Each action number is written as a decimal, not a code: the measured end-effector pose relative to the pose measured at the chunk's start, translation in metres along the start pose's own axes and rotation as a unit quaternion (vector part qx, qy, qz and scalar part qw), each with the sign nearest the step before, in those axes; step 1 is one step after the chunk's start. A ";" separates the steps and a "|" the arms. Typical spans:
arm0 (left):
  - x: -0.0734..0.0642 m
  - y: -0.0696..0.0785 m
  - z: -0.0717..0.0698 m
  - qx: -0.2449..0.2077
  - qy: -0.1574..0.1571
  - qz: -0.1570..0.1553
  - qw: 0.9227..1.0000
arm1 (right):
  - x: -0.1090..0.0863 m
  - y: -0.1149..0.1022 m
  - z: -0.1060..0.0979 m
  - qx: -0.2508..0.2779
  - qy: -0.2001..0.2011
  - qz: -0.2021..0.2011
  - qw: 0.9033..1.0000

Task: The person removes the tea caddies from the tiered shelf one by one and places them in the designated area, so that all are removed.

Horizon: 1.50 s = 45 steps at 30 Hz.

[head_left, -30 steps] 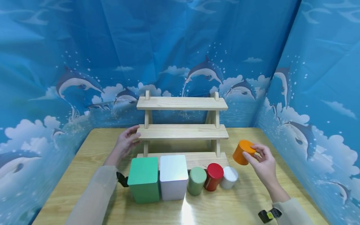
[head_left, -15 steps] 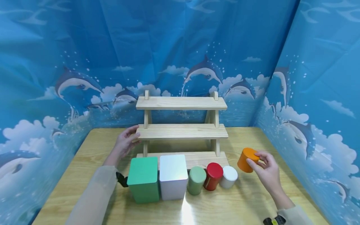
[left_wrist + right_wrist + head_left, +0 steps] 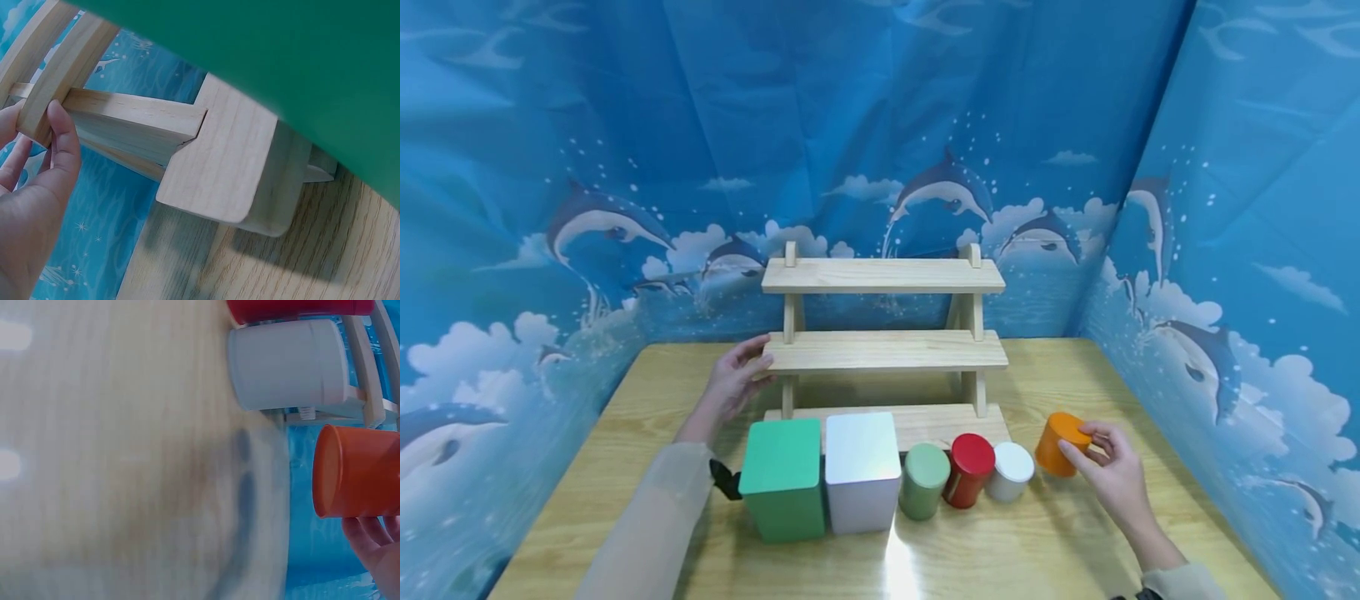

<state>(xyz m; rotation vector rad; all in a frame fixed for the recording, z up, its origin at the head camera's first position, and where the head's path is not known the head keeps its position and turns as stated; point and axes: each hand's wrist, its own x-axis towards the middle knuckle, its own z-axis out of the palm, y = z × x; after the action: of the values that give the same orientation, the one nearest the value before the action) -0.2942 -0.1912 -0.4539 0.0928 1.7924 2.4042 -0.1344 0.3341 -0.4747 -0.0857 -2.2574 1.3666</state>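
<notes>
My left hand [image 3: 739, 379] grips the left end of the middle board on a three-tier wooden display stand [image 3: 883, 352]; in the left wrist view its thumb and fingers [image 3: 64, 140] pinch the board's end. At the right, my right hand [image 3: 1114, 475] holds an orange cylindrical canister [image 3: 1062, 443] by its upper part, thumb on the near side. The canister [image 3: 356, 472] is upright, low over the table and just right of a white canister [image 3: 1011, 472]. A red canister [image 3: 972, 471] stands beside the white one.
In front of the stand, a green box [image 3: 783, 479], a white box [image 3: 862, 472] and a light green canister [image 3: 924, 482] continue the row leftward. The wooden table [image 3: 970, 558] meets blue dolphin-print curtains [image 3: 880, 125] at the back and sides.
My right hand has brought the orange canister down toward the table and nearer to me, slightly to the right. My left hand keeps its grip on the board.
</notes>
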 end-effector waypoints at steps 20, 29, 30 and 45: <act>0.000 0.000 0.001 0.017 0.001 -0.001 1.000 | -0.014 0.024 0.008 -0.038 -0.038 0.040 0.998; 0.001 -0.001 0.001 0.013 0.005 -0.006 1.000 | -0.017 0.025 0.008 -0.037 -0.047 0.051 0.997; 0.001 -0.001 0.001 0.012 0.006 -0.007 1.000 | -0.017 0.025 0.007 -0.035 -0.050 0.050 0.997; 0.002 -0.001 0.000 0.006 0.006 -0.011 1.000 | -0.024 0.028 0.002 -0.025 -0.101 0.031 0.994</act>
<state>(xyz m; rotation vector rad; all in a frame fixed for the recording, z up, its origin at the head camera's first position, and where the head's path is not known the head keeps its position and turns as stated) -0.2961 -0.1903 -0.4546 0.0589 1.8049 2.3842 -0.1199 0.3390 -0.5077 -0.0366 -2.4766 1.4068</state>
